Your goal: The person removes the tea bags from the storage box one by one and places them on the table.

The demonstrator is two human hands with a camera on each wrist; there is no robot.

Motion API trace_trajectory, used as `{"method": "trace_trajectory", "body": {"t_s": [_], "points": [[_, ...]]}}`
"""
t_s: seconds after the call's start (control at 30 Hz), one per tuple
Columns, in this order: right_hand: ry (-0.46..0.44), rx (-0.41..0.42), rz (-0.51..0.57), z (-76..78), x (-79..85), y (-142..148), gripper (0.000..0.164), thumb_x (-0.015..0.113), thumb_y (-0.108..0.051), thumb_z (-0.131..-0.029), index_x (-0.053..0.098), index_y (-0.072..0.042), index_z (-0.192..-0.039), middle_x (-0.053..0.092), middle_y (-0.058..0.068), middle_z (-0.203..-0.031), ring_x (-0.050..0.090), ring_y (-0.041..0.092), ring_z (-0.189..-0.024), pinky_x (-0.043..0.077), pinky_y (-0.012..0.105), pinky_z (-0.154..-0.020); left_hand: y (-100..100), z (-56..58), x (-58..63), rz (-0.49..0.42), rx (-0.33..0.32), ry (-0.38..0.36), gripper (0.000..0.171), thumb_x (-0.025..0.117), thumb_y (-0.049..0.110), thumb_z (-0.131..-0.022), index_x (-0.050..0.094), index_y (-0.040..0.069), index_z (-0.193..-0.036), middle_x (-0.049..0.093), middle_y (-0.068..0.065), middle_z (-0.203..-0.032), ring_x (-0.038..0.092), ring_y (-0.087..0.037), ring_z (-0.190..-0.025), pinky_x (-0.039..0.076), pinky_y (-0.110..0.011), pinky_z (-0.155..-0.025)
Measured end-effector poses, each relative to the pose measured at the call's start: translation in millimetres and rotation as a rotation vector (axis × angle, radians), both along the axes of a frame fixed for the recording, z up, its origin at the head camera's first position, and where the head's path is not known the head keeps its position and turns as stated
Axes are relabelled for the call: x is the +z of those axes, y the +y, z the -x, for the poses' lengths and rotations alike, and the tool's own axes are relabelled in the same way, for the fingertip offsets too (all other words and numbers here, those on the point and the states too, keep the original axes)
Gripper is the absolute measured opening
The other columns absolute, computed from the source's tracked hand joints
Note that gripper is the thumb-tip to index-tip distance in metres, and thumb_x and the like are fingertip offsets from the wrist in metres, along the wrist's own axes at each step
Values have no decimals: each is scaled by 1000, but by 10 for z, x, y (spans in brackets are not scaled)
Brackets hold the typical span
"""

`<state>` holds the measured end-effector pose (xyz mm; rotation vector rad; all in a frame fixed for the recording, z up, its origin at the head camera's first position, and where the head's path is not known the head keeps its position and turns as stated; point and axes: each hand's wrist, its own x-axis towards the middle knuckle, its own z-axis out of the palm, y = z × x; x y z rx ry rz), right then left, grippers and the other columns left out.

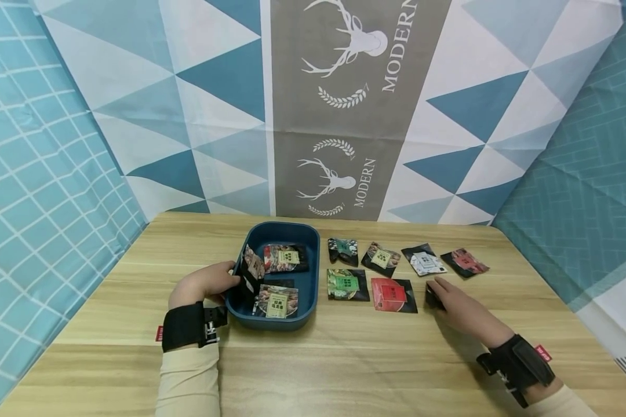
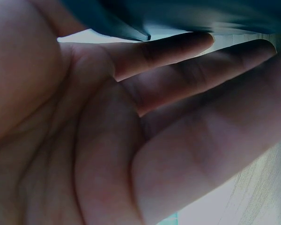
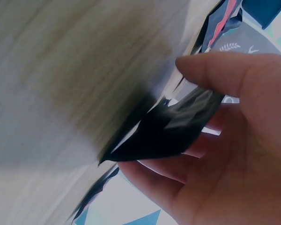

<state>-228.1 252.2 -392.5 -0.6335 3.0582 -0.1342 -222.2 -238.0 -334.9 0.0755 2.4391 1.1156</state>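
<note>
My left hand (image 1: 206,284) rests at the left side of a dark blue bin (image 1: 306,307). In the left wrist view its fingers (image 2: 196,77) stretch out fairly straight close to the bin wall (image 2: 215,16). Inside the bin, a dark food packet (image 1: 251,269) leans upright against the left wall, and packets with yellow labels (image 1: 277,302) lie on the floor. Far to the right, my right hand (image 1: 461,307) pinches a small black packet (image 3: 164,131) between thumb and fingers, low over the table; its printed face is hidden.
Right of the bin, several packets lie in two rows on the wooden table (image 1: 344,365): a green one (image 1: 348,284), a red one (image 1: 393,294), a white-labelled one (image 1: 423,260) and others. A patterned cloth wall (image 1: 229,127) stands behind the table.
</note>
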Motion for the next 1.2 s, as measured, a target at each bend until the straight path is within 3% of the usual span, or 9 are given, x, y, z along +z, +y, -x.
{"method": "trace_trajectory", "body": {"t_s": [0.3,0.6,1.2], "points": [[-148,-37,24,-7,104,-26,66,69,-19,-82,40,11,-134,39,35,-134,43,50,-120,41,57,-94,-19,-11,10,-5,1,-1,41,35,10,-98,31,-10,-134,55,-25,-108,61,-26,-86,56,-40,-70],[-223,-16,42,38,122,-19,69,68,-7,-78,35,15,-134,36,39,-134,39,52,-121,39,58,-96,-27,-12,-14,-6,13,-1,39,35,9,-97,33,-9,-132,55,-23,-105,60,-23,-82,56,-39,-68],[-168,10,70,65,76,28,62,70,-16,-82,43,15,-128,43,38,-128,46,50,-116,44,54,-92,-6,-6,-5,-8,-2,7,40,35,9,-97,33,-9,-132,56,-24,-104,61,-24,-81,56,-39,-70]]}}
